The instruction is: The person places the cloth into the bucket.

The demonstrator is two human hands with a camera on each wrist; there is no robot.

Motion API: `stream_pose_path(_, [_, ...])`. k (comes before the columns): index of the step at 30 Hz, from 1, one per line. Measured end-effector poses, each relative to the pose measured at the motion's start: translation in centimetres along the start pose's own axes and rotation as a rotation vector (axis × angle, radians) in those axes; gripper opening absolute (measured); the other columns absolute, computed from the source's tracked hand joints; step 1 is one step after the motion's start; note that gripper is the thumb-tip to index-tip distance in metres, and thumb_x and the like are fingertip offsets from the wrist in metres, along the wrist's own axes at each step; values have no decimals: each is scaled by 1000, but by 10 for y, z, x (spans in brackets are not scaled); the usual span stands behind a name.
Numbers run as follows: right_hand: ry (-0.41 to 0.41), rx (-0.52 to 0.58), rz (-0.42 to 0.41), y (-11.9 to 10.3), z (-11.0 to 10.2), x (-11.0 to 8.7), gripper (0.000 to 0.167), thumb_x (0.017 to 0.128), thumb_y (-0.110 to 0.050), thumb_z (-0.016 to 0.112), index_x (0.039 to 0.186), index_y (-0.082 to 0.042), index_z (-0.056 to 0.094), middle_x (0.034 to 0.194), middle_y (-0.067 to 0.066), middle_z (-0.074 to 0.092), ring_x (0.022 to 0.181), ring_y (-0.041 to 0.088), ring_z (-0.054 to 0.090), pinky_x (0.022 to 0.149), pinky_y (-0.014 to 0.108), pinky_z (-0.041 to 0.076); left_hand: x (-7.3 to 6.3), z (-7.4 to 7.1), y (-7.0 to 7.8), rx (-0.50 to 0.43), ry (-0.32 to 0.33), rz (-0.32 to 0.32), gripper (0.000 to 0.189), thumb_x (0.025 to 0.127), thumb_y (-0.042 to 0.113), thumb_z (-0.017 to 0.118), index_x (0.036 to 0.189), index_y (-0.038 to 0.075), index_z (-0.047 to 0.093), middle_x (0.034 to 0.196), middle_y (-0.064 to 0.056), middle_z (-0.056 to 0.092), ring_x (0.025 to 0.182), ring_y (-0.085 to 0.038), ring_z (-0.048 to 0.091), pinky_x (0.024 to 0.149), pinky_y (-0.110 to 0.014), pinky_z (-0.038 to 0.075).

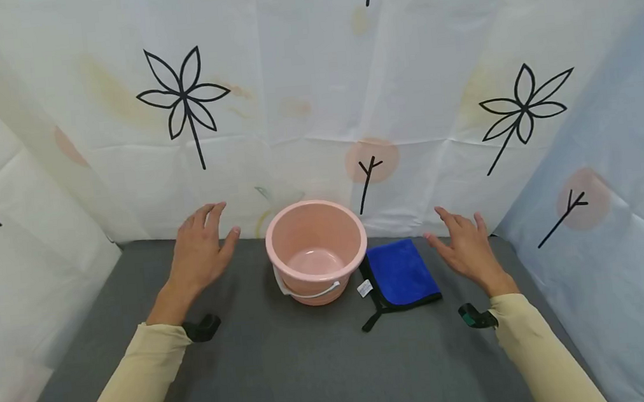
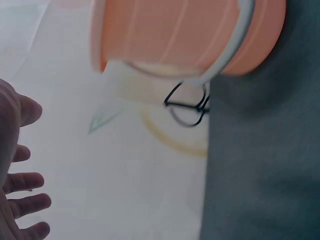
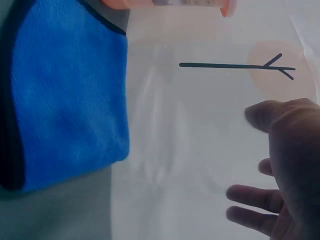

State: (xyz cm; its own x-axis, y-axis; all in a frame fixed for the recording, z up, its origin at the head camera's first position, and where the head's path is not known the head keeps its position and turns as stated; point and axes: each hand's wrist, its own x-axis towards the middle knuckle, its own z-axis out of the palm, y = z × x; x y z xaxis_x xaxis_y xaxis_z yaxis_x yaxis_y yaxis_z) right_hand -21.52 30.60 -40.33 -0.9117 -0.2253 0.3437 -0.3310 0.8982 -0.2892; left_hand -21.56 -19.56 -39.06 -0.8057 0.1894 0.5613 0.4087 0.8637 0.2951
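Booth-like space: plant-printed sheets (image 1: 299,69) on three sides of a grey surface (image 1: 336,366)

Lit softly and evenly in the head view, with pale glare inside the pink bucket (image 1: 316,252), faint shadows across the grey tabletop (image 1: 325,373) and a bluish cast on the drape (image 1: 643,262) at right, but dimmer and softly blurred in both wrist views, with left hand (image 2: 12,170) and right hand (image 3: 300,160) in shade.

The hand (image 3: 300,165) is apart from the dark-edged cloth (image 3: 70,100); on the thumb side are a twig print (image 3: 225,65) on the sheet (image 3: 165,200) and, farther off, the bucket (image 3: 229,7).
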Motion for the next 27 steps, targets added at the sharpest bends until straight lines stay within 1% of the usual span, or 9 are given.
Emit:
stream_pose_path(2, [-35,66,38,0,6,-5,61,103,-30,61,150,4,42,134,33,55,127,50,48,112,69,19,-4,5,4,-89,-20,-26,53,102,23,60,145,-6,47,138,-32,50,123,-53,50,100,-68,38])
stream_pose_path(5, [-79,168,89,1,14,-12,58,103,-27,60,148,5,43,134,33,55,126,50,49,105,67,33,-11,13,9,-247,-62,-87,55,104,24,58,149,-4,43,143,-30,47,128,-50,47,101,-67,38])
stream_pose_path(7, [-102,211,122,3,22,-16,56,103,-26,61,147,5,45,135,32,55,126,49,50,101,65,39,-15,19,13,-350,-85,-132,56,105,25,56,152,-2,40,145,-28,46,131,-47,45,102,-65,37])
stream_pose_path(11, [-146,251,174,6,37,-25,59,101,-27,65,148,4,45,138,32,52,127,49,49,101,65,40,-21,31,21,-561,-114,-207,60,105,24,57,156,1,35,147,-25,45,133,-43,45,106,-60,38])
stream_pose_path(13, [-187,254,207,8,44,-29,65,100,-31,66,150,3,42,141,34,47,130,52,45,102,68,38,-23,38,26,-667,-124,-239,62,104,23,58,157,3,33,150,-25,43,135,-42,44,109,-58,37])
stream_pose_path(16, [-255,250,256,11,56,-35,78,97,-39,68,155,2,35,145,38,41,132,56,40,102,71,36,-24,50,33,-811,-137,-278,66,102,18,61,158,2,30,152,-26,39,138,-42,42,111,-59,35])
stream_pose_path(19, [-296,249,291,14,67,-43,86,94,-43,70,157,2,31,145,40,39,133,58,37,104,72,33,-24,61,39,-930,-151,-302,71,100,11,64,159,-1,26,154,-27,36,140,-43,40,111,-59,35])
stream_pose_path(23, [-293,280,313,17,75,-51,89,91,-42,74,156,2,32,140,38,43,129,55,38,102,71,34,-24,70,45,-1040,-161,-320,75,97,5,65,159,-2,23,156,-27,35,141,-42,40,110,-54,39])
stream_pose_path(27, [-286,331,327,18,81,-55,85,91,-39,76,154,3,36,133,35,49,122,50,46,97,65,41,-26,75,48,-1085,-134,-342,75,96,2,66,159,-1,26,156,-25,36,140,-40,41,107,-39,43])
